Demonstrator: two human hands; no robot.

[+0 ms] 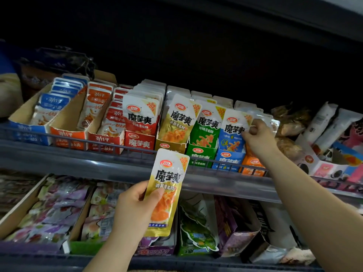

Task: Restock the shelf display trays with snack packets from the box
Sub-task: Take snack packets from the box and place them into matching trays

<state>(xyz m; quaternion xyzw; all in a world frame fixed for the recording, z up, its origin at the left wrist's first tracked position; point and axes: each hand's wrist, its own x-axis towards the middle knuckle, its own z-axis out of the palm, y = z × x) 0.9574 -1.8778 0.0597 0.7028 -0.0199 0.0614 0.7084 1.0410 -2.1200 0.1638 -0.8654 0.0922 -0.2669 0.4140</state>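
Glossy plastic-film yellow packet [167,191]; matt cardboard display trays [66,122]; smooth grey shelf edge [78,161] with a thin wire rail [117,147].

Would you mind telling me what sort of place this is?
Probably a shop's snack aisle: stacked shelves with a wire front rail, cardboard display trays filled with branded snack packets, and a left hand holding a yellow packet.

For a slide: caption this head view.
Left hand holds a yellow foil snack packet; right hand grips packets at the orange cardboard tray on the upper shelf.
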